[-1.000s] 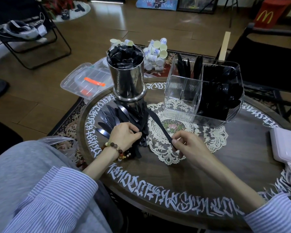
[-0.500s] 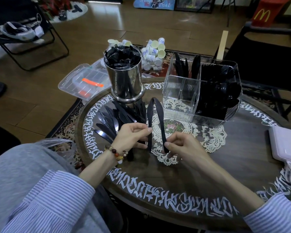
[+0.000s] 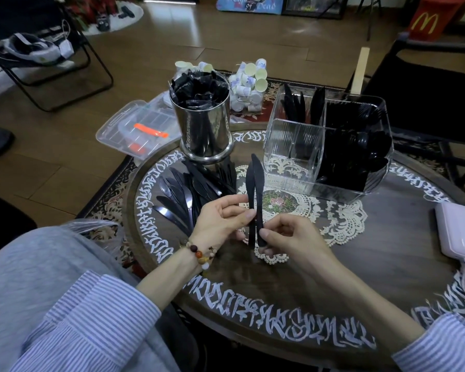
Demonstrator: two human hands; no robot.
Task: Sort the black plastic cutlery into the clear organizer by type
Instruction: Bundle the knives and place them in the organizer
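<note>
Two black plastic knives (image 3: 255,183) stand almost upright side by side above the lace doily. My left hand (image 3: 220,224) pinches the handle of the left knife and my right hand (image 3: 290,237) pinches the handle of the right one. A pile of loose black cutlery (image 3: 188,189) lies on the table left of my hands. The clear organizer (image 3: 293,146) stands at the back right; its far left compartment holds a few knives, its right side is packed with black cutlery, and its near left compartment looks bare.
A steel canister (image 3: 204,130) stuffed with black wrappers stands behind the pile. A pink-white box (image 3: 459,232) lies at the table's right edge. A clear lidded box (image 3: 137,130) and small paper cups (image 3: 249,84) sit beyond the table. A plastic bag (image 3: 97,229) rests on my lap.
My left hand lifted a second knife out of the pile and brought it beside the knife in my right hand. Both knives rose from lying flat to nearly upright and closed together.
</note>
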